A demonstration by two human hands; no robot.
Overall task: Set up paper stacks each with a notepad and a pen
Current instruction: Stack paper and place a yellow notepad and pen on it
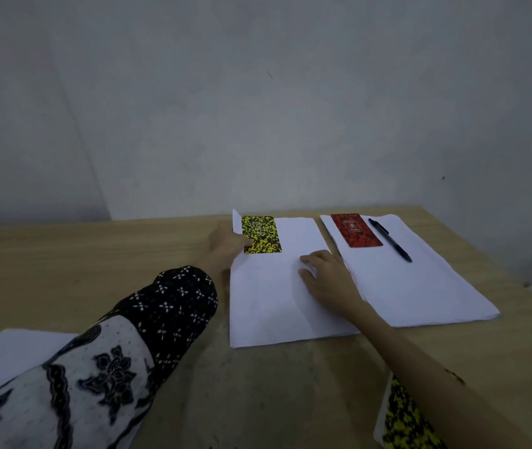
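Two white paper stacks lie side by side on the wooden table. On the middle stack (pixel 271 303) a yellow-and-black notepad (pixel 261 234) sits at the far left corner. My left hand (pixel 230 243) touches the notepad's left edge with its fingers. My right hand (pixel 329 280) rests flat on the middle stack, fingers spread. The right stack (pixel 420 286) carries a red notepad (pixel 355 230) and a black pen (pixel 391 240) lying beside it.
Another white paper stack (pixel 15 354) lies at the near left, partly under my patterned sleeve. A second yellow-and-black notepad (pixel 404 419) on white paper shows at the bottom right under my right forearm. A grey wall stands behind the table (pixel 96 254).
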